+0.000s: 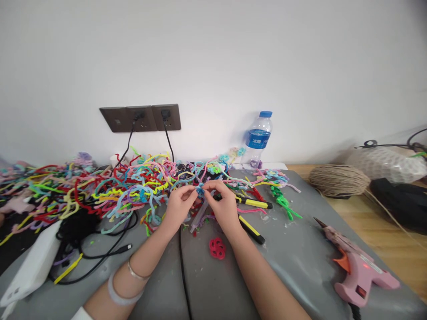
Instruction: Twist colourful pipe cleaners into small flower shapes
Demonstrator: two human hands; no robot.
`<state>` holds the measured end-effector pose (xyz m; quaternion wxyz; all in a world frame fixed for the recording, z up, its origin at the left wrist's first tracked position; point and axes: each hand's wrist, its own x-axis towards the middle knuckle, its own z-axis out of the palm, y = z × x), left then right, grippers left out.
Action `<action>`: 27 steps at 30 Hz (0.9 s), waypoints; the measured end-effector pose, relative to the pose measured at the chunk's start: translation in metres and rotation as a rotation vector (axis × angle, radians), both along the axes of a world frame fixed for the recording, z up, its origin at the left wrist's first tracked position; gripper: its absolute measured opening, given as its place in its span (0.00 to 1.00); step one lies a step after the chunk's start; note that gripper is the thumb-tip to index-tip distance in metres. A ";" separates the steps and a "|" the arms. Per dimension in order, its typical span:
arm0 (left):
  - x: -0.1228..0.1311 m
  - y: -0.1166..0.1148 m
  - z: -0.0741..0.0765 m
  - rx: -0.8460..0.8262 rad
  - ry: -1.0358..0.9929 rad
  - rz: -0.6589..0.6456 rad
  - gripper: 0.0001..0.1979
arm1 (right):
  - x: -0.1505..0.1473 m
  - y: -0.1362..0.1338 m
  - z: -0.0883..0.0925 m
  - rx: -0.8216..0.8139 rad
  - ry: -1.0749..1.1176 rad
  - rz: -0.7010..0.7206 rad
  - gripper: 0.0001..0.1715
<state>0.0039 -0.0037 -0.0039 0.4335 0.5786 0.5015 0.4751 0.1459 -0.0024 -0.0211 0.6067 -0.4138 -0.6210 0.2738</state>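
Between my two hands is a small blue fuzzy piece, looped pipe cleaner by its look [200, 191]. My left hand [180, 204] pinches its left side with thumb and forefinger. From the right, my right hand [223, 204] pinches it too, and the fingertips nearly meet. Below the hands, a red pipe-cleaner flower [217, 248] lies flat on the grey table mat [213, 289]. Under and behind my fingers are a translucent glue stick [199, 217] and loose stems. Two yellow-and-black cutters, partly hidden by my right hand, lie beside it; the nearer cutter [251, 229] points toward me.
A heap of coloured pipe cleaners [133, 186] spreads along the back left. A pink glue gun [360, 266] lies at right, near a twine ball [338, 180]. A plastic bottle [258, 138] stands against the wall. Black cables [184, 275] and a white power strip [35, 262] lie nearby.
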 end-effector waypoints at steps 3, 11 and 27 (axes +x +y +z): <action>0.000 -0.001 0.001 0.033 0.003 0.033 0.09 | -0.001 -0.001 0.000 0.008 0.009 0.001 0.09; 0.001 -0.003 0.002 0.049 -0.072 0.089 0.10 | -0.002 -0.002 0.001 0.089 -0.033 0.026 0.09; 0.001 0.003 0.001 -0.147 -0.367 0.123 0.14 | 0.004 0.000 0.002 0.077 0.026 0.150 0.09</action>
